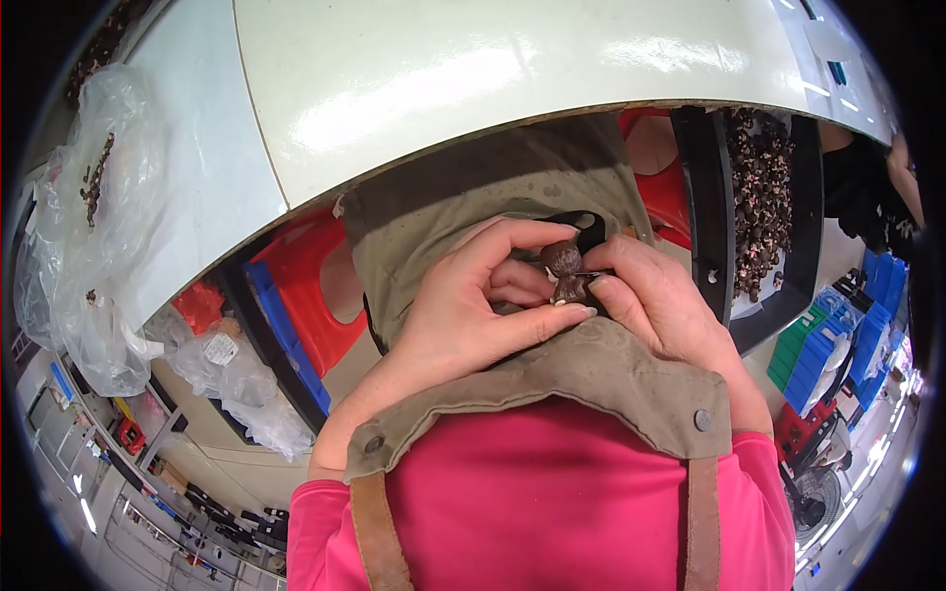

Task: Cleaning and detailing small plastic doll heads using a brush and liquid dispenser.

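In front of my apron (631, 360), my left hand (448, 305) curls its fingers and thumb around a small dark brown figure piece (562, 258) made of two rounded, shiny lumps, one above the other. Small pale bits show at its left side. From the right, my right hand (665, 295) meets the piece with thumb and forefinger pinched together. A thin, dark sliver shows at those fingertips; whether it is a tool or part of the piece I cannot make out. Both hands are above my lap, close to my body.
A pale table (414, 89) curves across the front. At right, a black tray (708, 197) holds many small brown and pink pieces (761, 212). Clear plastic bags (123, 217) lie at left. Red stools (315, 295) stand below the table, with blue bins (823, 360) at far right.
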The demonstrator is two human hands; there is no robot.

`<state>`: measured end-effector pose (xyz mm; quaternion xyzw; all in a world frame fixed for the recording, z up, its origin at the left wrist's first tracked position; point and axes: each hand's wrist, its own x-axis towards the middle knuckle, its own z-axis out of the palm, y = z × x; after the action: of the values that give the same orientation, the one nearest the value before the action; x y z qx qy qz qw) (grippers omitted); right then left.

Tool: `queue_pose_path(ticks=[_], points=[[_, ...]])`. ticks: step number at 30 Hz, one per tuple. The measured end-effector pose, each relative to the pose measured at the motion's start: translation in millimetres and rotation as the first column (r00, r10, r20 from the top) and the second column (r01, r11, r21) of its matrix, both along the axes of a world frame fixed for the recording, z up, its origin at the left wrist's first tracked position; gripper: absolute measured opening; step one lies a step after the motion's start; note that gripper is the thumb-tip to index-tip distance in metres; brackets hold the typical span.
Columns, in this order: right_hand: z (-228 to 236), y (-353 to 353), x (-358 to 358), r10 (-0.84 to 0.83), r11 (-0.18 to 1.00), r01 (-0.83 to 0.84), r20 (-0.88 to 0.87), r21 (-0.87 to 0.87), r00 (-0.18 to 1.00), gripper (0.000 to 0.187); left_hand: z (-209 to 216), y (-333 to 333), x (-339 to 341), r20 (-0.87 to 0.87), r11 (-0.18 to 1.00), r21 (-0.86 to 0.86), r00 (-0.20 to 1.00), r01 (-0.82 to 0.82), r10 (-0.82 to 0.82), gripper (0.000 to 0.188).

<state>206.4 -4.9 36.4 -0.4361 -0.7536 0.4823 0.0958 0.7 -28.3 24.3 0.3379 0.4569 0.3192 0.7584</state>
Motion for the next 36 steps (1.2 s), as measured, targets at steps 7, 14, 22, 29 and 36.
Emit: queue_pose_path(ticks=[7, 14, 22, 29, 36], points=[[0.4, 6.5, -0.9, 0.021, 0.999, -0.021, -0.026, 0.026, 0.999, 0.021, -3.0, -0.8, -2.5, -0.09, 0.996, 0.085, 0.996, 0.016, -0.008, 0.052], [12.0, -4.2, -0.2, 0.017, 1.0, -0.017, -0.041, 0.014, 0.999, 0.019, 7.2, -6.0, -1.6, -0.021, 0.996, 0.092, 1.0, 0.004, -0.002, 0.051], [6.4, -2.6, 3.3, 0.041, 0.998, -0.035, -0.109, 0.052, 0.993, 0.018, -6.8, -6.9, -2.2, -0.219, 0.862, 0.493, 0.976, 0.12, -0.011, 0.054], [3.8, -3.8, 3.1, -0.01, 1.0, 0.013, -0.161, 0.019, 0.987, 0.019, 3.9, -5.2, 2.0, -0.021, 0.974, 0.226, 1.0, 0.003, 0.002, 0.052], [-2.3, -11.3, -3.4, -0.003, 1.0, 0.003, -0.161, 0.001, 0.987, 0.019, -3.7, -14.1, -5.1, -0.022, 0.972, 0.233, 1.0, -0.001, 0.006, 0.053]])
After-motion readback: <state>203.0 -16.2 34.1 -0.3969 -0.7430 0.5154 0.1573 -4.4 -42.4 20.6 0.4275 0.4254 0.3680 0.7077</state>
